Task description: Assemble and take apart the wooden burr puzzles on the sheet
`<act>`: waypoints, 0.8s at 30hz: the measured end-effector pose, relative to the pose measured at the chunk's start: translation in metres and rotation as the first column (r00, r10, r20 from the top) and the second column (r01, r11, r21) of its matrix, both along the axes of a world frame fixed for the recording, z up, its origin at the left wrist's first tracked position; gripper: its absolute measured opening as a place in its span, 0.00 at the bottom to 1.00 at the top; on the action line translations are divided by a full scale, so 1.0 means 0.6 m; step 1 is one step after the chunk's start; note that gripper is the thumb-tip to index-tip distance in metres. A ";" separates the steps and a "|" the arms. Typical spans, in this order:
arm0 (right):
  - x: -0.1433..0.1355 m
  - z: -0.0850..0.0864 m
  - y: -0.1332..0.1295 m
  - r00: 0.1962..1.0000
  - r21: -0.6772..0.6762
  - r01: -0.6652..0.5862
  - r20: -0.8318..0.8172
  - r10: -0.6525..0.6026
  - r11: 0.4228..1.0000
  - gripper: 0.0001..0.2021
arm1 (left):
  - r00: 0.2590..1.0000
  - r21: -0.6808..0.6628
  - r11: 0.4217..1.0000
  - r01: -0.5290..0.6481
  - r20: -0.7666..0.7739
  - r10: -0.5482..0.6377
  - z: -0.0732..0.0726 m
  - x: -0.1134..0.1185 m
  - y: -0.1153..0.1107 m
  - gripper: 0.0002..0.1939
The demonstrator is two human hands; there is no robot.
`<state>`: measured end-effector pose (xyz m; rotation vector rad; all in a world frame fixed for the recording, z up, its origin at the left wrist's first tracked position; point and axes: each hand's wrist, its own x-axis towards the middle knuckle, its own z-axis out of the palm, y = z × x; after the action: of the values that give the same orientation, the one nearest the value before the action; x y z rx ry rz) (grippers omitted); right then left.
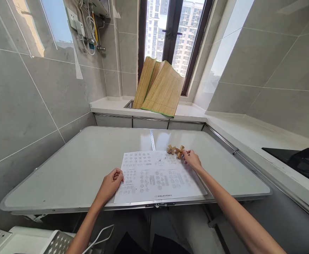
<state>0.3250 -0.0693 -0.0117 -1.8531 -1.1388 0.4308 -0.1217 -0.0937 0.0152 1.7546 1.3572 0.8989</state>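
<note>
A large white sheet (159, 187) printed with rows of small diagrams lies flat on the table. At its far right edge, my right hand (192, 159) has its fingertips closed on a brown wooden puzzle (180, 151) of crossed sticks. Just left of this sits another wooden puzzle piece (171, 149), star-like in shape; whether the two are joined I cannot tell. My left hand (113, 180) rests at the sheet's left edge, its fingers curled into a loose fist with nothing visible in them.
The white folding table (72, 165) has a centre seam and a front latch (157, 205). Behind it, a bamboo mat (165, 88) leans by the window over a sink (129, 104). A counter (265, 141) with a black object (299, 162) runs along the right. A white cable (101, 234) hangs below.
</note>
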 end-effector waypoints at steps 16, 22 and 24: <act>-0.108 0.087 -0.123 0.861 0.109 -0.491 -0.089 0.501 0.864 0.24 | 0.985 0.143 0.982 0.127 -0.137 -0.107 0.035 0.046 -0.018 0.19; -0.189 0.097 -0.156 0.721 0.174 -0.673 -0.065 0.690 0.719 0.20 | 0.899 0.109 0.895 0.432 0.024 -0.437 0.066 0.133 -0.017 0.44; -0.202 0.093 -0.160 0.683 0.172 -0.713 -0.053 0.729 0.680 0.18 | 0.878 0.081 0.878 0.472 0.049 -0.477 0.067 0.147 -0.014 0.49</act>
<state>0.2036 -0.1653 0.0443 -1.1606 -1.7592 0.8701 -0.0332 -0.1021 0.0555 1.9683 0.7968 0.7209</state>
